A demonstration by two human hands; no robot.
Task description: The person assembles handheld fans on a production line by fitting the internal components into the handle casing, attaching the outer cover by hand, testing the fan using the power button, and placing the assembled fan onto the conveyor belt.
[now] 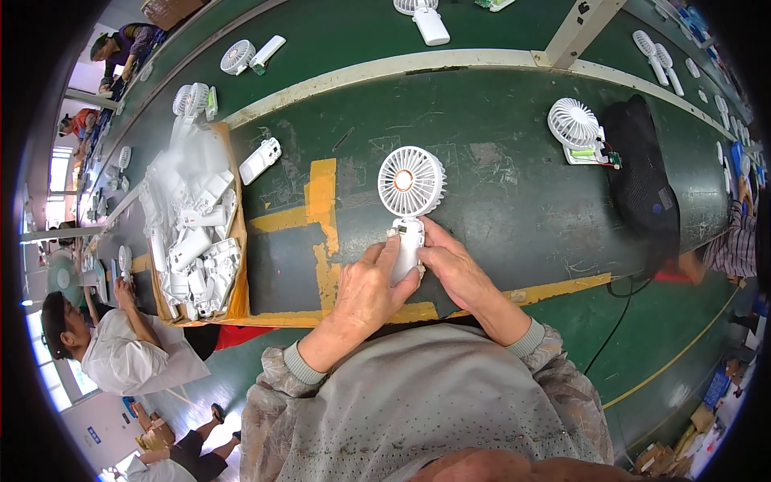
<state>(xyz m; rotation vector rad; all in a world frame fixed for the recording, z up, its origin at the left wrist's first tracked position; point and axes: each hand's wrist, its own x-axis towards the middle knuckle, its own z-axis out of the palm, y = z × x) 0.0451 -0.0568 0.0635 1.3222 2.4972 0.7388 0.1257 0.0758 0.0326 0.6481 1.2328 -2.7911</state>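
A white handheld fan [412, 183] with a round slatted head and an orange ring at its hub is between my two hands, over the near part of the workbench. Its head points away from me. My left hand [363, 285] grips the handle's left side, with the index finger laid along it and the thumb at the lower end. From the other side, my right hand [454, 261] closes on the handle with thumb and fingers. A small dark window shows at the handle's top; my fingers hide part of the rest.
At left stands a cardboard box [240, 277] of white plastic housings, one loose housing [260, 161] beside it. An opened fan [575, 128] with exposed circuitry lies right, by a black mesh cloth [642, 169]. Beyond the pale rail [361, 71] lie more fans. A co-worker [120, 341] sits left.
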